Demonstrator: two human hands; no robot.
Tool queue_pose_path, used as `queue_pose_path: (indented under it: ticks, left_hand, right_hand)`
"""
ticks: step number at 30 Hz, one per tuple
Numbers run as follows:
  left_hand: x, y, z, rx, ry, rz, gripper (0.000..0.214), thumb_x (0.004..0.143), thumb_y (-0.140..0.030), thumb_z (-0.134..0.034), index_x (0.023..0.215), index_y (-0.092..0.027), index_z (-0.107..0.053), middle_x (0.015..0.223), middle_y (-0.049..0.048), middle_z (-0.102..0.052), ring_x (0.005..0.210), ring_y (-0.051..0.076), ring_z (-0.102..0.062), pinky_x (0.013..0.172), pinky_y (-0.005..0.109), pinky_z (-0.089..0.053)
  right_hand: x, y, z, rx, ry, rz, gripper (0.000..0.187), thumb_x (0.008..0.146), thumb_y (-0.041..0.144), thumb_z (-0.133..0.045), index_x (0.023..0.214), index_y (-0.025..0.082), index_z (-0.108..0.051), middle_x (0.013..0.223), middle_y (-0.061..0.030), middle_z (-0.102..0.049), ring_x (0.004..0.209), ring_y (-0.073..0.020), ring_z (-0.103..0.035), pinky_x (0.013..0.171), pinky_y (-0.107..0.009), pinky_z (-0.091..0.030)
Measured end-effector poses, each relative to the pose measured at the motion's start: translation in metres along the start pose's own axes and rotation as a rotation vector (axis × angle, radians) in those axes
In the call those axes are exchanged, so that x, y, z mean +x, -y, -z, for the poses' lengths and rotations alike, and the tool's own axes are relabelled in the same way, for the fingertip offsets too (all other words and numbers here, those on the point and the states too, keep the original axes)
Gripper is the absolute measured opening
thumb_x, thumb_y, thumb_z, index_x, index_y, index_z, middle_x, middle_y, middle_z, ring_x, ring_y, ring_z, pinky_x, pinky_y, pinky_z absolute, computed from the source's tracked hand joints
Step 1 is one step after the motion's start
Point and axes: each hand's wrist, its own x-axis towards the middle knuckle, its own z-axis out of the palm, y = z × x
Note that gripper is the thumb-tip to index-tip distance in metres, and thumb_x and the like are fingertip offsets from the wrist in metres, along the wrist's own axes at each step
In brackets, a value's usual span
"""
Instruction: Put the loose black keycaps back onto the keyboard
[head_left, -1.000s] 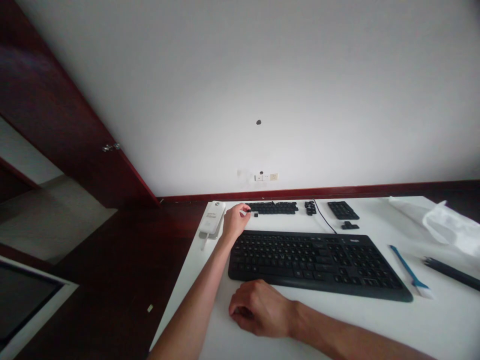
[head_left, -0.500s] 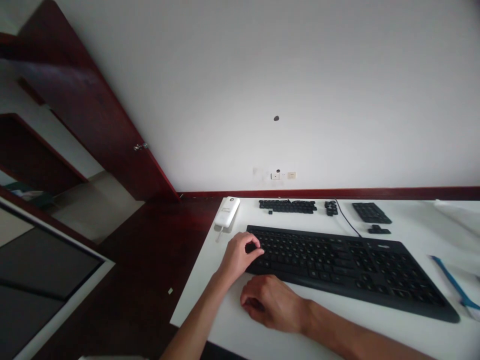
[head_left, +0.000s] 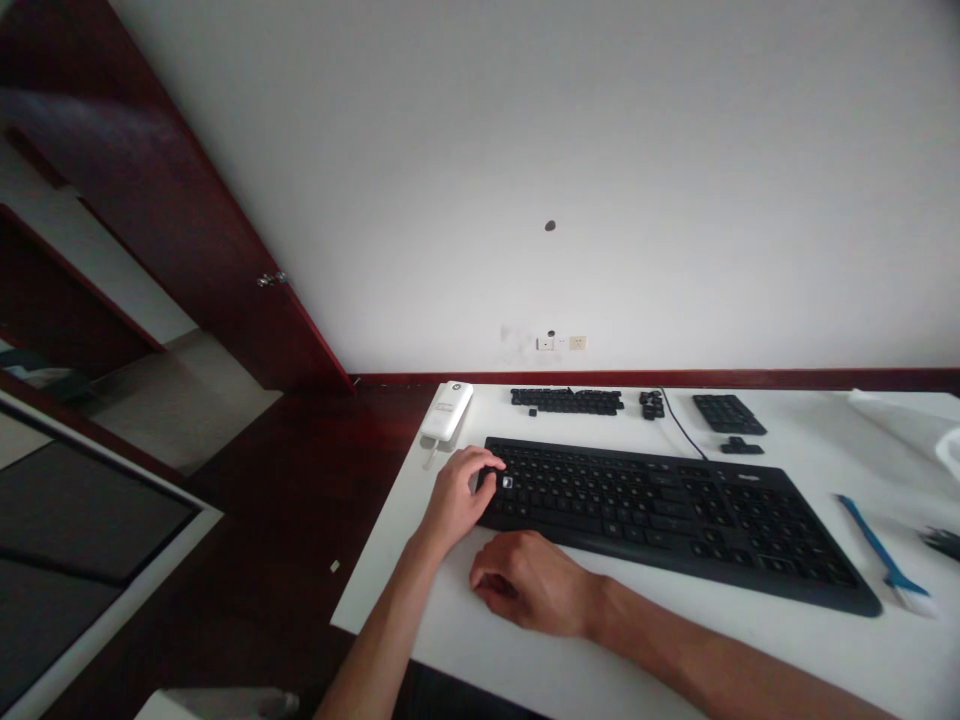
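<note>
A black keyboard (head_left: 675, 510) lies across the white table (head_left: 465, 640). My left hand (head_left: 457, 490) rests on the keyboard's left end, fingers and thumb bent together over the keys; anything they pinch is hidden. Just right of the thumb, a small white gap (head_left: 507, 483) shows among the keys. My right hand (head_left: 532, 590) lies curled in a loose fist on the table in front of the keyboard, with nothing visible in it. Loose black keycaps sit in a row (head_left: 568, 400) at the table's back edge, with one single keycap (head_left: 532, 411) in front of it.
A white power bank (head_left: 446, 411) lies at the back left corner. More keycap groups (head_left: 727, 413) and the keyboard's cable (head_left: 679, 425) sit behind the keyboard. A blue tool (head_left: 874, 545) lies to the right, with white plastic (head_left: 949, 445) beyond it. A dark floor lies left of the table.
My left hand came back from the keycap row to the keyboard's left end, then shifted slightly left on the keys. My right hand stayed in place.
</note>
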Motion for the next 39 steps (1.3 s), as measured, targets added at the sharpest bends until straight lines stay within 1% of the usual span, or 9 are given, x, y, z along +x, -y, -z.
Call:
queue_pose_path:
  ticks: [4, 9, 14, 17, 21, 27, 31, 36, 39]
  left_hand:
    - [0.0, 0.0, -0.002, 0.031, 0.066, -0.075, 0.035, 0.097, -0.01, -0.051, 0.112, -0.026, -0.078, 0.116, 0.0052, -0.075, 0.113, 0.019, -0.066, 0.106, 0.038, -0.054]
    - [-0.002, 0.0, -0.004, 0.088, 0.154, -0.125, 0.039, 0.1, -0.011, -0.051, 0.12, -0.029, -0.079, 0.118, 0.0045, -0.075, 0.113, 0.019, -0.064, 0.103, 0.038, -0.056]
    - [-0.002, 0.003, 0.0, 0.087, 0.182, -0.084, 0.033, 0.102, -0.017, -0.056, 0.123, -0.029, -0.078, 0.12, 0.0045, -0.072, 0.115, 0.019, -0.063, 0.106, 0.037, -0.054]
    - [-0.001, 0.005, 0.002, 0.079, 0.189, -0.053, 0.029, 0.101, -0.019, -0.059, 0.12, -0.029, -0.078, 0.119, 0.0043, -0.072, 0.115, 0.019, -0.063, 0.106, 0.036, -0.054]
    - [0.0, 0.006, 0.001, 0.066, 0.177, -0.024, 0.024, 0.098, -0.018, -0.063, 0.114, -0.027, -0.078, 0.117, 0.0038, -0.073, 0.114, 0.019, -0.064, 0.106, 0.036, -0.053]
    - [0.0, 0.005, 0.0, 0.061, 0.174, -0.052, 0.019, 0.097, -0.015, -0.062, 0.108, -0.024, -0.074, 0.113, 0.0031, -0.075, 0.113, 0.02, -0.065, 0.104, 0.037, -0.052]
    - [0.0, 0.009, -0.002, 0.082, 0.12, -0.05, 0.015, 0.098, -0.019, -0.063, 0.107, -0.024, -0.073, 0.11, 0.0037, -0.076, 0.109, 0.021, -0.067, 0.099, 0.037, -0.053]
    - [0.0, 0.009, -0.002, 0.039, 0.005, 0.087, 0.012, 0.099, -0.026, -0.063, 0.101, -0.025, -0.075, 0.105, 0.0015, -0.079, 0.099, 0.019, -0.072, 0.085, 0.031, -0.053]
    - [0.001, 0.008, -0.002, 0.016, -0.007, 0.131, 0.015, 0.1, -0.03, -0.062, 0.098, -0.025, -0.076, 0.101, 0.0009, -0.08, 0.093, 0.018, -0.072, 0.08, 0.03, -0.052]
  right_hand:
    - [0.0, 0.0, 0.0, 0.013, 0.006, -0.01, 0.019, 0.089, 0.016, -0.058, 0.101, 0.021, -0.073, 0.092, -0.0023, -0.074, 0.079, -0.0149, -0.064, 0.075, -0.025, -0.045]
    - [0.0, 0.0, 0.001, 0.035, -0.005, 0.004, 0.018, 0.09, 0.016, -0.058, 0.099, 0.02, -0.072, 0.09, -0.0018, -0.072, 0.075, -0.0138, -0.062, 0.074, -0.024, -0.045]
    - [-0.001, -0.003, -0.001, 0.023, -0.012, 0.025, 0.017, 0.09, 0.015, -0.058, 0.1, 0.019, -0.072, 0.089, -0.0021, -0.071, 0.077, -0.014, -0.061, 0.075, -0.024, -0.045]
    - [-0.001, -0.004, -0.002, 0.016, -0.028, 0.049, 0.016, 0.09, 0.016, -0.059, 0.099, 0.02, -0.071, 0.086, -0.0006, -0.069, 0.075, -0.0131, -0.059, 0.074, -0.024, -0.044]
    - [-0.001, -0.004, -0.002, 0.015, -0.03, 0.051, 0.015, 0.091, 0.017, -0.059, 0.099, 0.02, -0.071, 0.084, 0.0001, -0.067, 0.074, -0.0131, -0.057, 0.073, -0.024, -0.043]
    - [-0.001, -0.005, -0.002, 0.024, -0.02, 0.041, 0.014, 0.093, 0.018, -0.058, 0.1, 0.02, -0.07, 0.087, -0.0004, -0.068, 0.077, -0.0133, -0.058, 0.076, -0.024, -0.043]
    - [-0.002, -0.007, -0.003, 0.039, -0.011, 0.029, 0.014, 0.092, 0.018, -0.058, 0.099, 0.021, -0.07, 0.087, -0.0009, -0.068, 0.077, -0.0135, -0.058, 0.074, -0.024, -0.042]
    - [-0.002, -0.004, 0.001, 0.043, -0.016, 0.028, 0.013, 0.09, 0.018, -0.058, 0.098, 0.021, -0.07, 0.086, -0.0008, -0.068, 0.075, -0.0133, -0.057, 0.073, -0.024, -0.041]
    - [-0.001, -0.003, 0.004, 0.056, -0.02, 0.029, 0.014, 0.089, 0.016, -0.059, 0.097, 0.02, -0.069, 0.086, -0.0006, -0.068, 0.075, -0.0132, -0.057, 0.073, -0.024, -0.041]
